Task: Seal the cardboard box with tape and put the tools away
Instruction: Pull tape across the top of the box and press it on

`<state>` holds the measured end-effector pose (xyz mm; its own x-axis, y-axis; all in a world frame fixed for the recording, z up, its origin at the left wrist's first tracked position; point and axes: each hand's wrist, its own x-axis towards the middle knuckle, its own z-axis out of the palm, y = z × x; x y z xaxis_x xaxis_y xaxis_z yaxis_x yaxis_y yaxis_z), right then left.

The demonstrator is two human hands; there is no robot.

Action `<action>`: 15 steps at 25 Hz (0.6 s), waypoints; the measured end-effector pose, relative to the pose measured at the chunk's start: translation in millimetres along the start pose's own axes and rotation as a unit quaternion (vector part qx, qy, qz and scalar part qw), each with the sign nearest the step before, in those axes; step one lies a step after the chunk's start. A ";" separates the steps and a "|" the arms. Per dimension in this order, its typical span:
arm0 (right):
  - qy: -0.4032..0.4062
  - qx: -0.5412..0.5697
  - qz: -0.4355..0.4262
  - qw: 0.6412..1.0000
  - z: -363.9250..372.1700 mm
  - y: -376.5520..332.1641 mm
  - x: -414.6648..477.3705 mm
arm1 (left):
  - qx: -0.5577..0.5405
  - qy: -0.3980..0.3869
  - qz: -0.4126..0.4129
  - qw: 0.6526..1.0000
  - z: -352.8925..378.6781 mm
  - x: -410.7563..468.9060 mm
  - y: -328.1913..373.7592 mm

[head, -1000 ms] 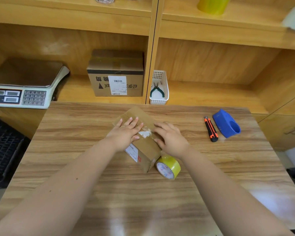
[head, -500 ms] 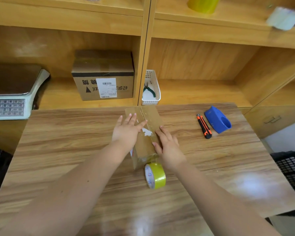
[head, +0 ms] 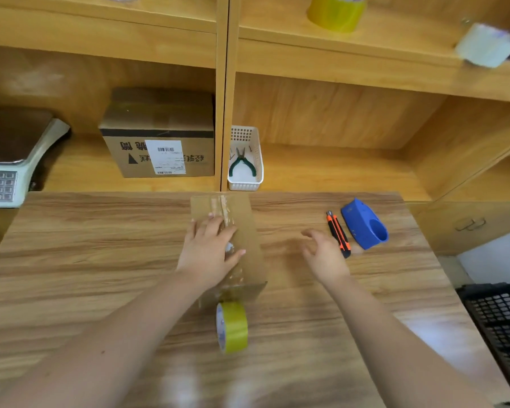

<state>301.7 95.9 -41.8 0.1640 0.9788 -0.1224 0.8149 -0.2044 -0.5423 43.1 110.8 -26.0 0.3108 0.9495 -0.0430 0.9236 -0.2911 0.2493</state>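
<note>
Left hand (head: pixel 209 251) flat on cardboard box (head: pixel 245 231) mid-frame, right hand (head: pixel 321 254) empty, spread near utility knife (head: pixel 338 232): careless grab risks blade cut.

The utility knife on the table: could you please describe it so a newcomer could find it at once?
On the wooden table, look right of the cardboard box, just past the open right hand. The utility knife lies beside the blue tape dispenser; it is the slim orange-and-black one.

The left hand (head: pixel 209 251) is pressing flat on the cardboard box (head: pixel 233 231); the right hand (head: pixel 321 254) is hovering spread-fingered beside the utility knife (head: pixel 338 234)
</note>
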 end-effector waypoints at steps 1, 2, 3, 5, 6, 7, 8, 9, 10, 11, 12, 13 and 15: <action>-0.003 -0.002 0.033 0.999 -6.9 18.9 14.2 | -0.003 0.015 -0.008 1.000 3.5 -0.1 2.6; -0.008 -0.015 0.066 0.998 -11.7 38.7 29.0 | -0.010 0.030 -0.016 0.999 7.1 -0.3 4.3; -0.020 -0.041 0.101 0.994 -13.5 59.8 42.8 | -0.017 0.042 -0.020 0.999 9.8 -1.7 4.9; -0.058 -0.100 0.161 0.980 -11.3 97.1 65.3 | -0.014 0.061 -0.021 0.998 14.3 -3.8 3.9; -0.069 -0.110 0.186 0.974 -9.8 110.5 73.9 | -0.011 0.069 -0.020 0.997 15.1 -3.1 3.3; -0.072 -0.116 0.208 0.969 -6.1 121.6 81.8 | -0.012 0.072 -0.024 0.997 17.9 -2.4 2.9; -0.071 -0.122 0.223 0.965 -4.0 127.9 87.8 | -0.015 0.076 -0.026 0.997 18.6 -1.4 3.4; -0.070 -0.134 0.230 0.961 0.6 133.7 92.0 | -0.018 0.078 -0.027 0.996 20.2 -1.4 3.5; -0.067 -0.148 0.229 0.960 4.6 139.5 95.0 | -0.024 0.083 -0.028 0.996 20.3 -1.4 3.8; -0.065 -0.164 0.223 0.959 9.4 143.7 97.6 | -0.030 0.087 -0.029 0.995 20.6 -1.4 3.9; -0.058 -0.179 0.215 0.958 14.1 145.9 99.1 | -0.035 0.088 -0.031 0.995 20.6 -1.8 3.6; -0.047 -0.186 0.211 0.958 17.4 146.7 100.1 | -0.040 0.089 -0.032 0.995 20.1 -1.9 3.4; -0.028 -0.167 0.218 0.961 22.2 146.3 102.6 | -0.048 0.090 -0.033 0.994 19.4 -2.9 3.7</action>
<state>425.4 166.2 -152.1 0.5078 0.7967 -0.3279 0.8098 -0.5712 -0.1338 50.0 104.7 -43.8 0.1974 0.9742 0.1096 0.9124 -0.2234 0.3430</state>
